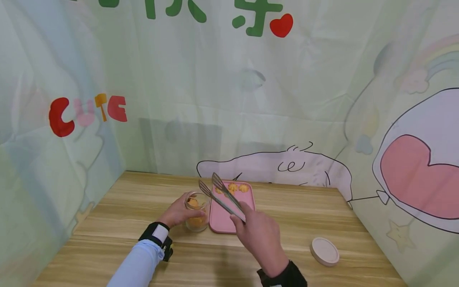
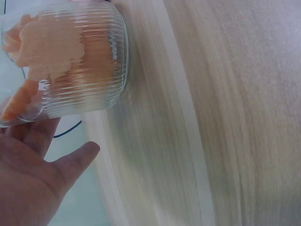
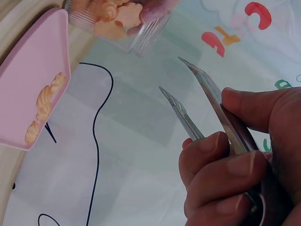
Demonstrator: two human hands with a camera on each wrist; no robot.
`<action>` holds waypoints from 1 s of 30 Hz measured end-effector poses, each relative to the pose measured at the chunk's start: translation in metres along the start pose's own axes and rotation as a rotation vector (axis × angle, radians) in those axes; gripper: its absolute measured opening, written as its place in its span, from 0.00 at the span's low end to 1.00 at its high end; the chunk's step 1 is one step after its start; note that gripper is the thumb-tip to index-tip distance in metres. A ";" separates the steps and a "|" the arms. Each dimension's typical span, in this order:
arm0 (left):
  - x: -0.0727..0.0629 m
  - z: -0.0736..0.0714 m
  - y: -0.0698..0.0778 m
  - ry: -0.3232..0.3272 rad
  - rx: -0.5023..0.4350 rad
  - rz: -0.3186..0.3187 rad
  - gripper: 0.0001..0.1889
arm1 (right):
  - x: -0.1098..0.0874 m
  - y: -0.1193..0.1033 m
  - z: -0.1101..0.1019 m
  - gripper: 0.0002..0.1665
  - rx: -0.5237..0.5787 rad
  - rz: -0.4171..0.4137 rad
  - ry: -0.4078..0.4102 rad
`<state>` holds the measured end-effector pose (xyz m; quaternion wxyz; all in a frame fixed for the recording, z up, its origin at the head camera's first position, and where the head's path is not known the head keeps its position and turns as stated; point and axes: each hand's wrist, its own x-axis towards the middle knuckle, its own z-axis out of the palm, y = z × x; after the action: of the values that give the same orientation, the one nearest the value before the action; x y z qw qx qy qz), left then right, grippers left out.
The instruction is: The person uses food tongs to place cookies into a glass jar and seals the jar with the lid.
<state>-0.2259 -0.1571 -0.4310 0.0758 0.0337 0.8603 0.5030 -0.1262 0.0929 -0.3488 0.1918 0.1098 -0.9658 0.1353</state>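
Observation:
A clear ribbed glass jar (image 1: 197, 226) stands on the table left of centre, with golden cookies (image 2: 51, 49) inside. My left hand (image 1: 180, 212) holds it from the left side, thumb across its front. The right hand (image 1: 261, 235) grips metal tongs (image 3: 214, 101), thumb on one arm and fingers curled round the other. The slotted tips are spread apart with nothing between them, pointing up and forward over the tray in the head view. A pink tray (image 1: 222, 226) lies right beside the jar, with several piped cookies (image 1: 244, 187) along its far end.
A round pale lid (image 1: 324, 251) lies on the wooden table (image 1: 287, 215) at the right. Printed cloth (image 1: 172, 79) hangs behind the table and along both sides.

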 end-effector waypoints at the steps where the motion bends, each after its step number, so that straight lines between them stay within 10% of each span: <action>1: 0.000 0.000 0.000 0.000 0.000 0.002 0.51 | 0.001 0.001 0.000 0.25 0.003 0.010 -0.006; 30: 0.003 0.001 -0.003 -0.002 -0.002 0.012 0.50 | 0.031 0.050 0.031 0.28 -0.007 0.255 -0.228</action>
<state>-0.2288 -0.1569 -0.4345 0.0735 0.0391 0.8597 0.5040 -0.1778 0.1258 -0.3756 0.0628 0.0004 -0.9879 0.1420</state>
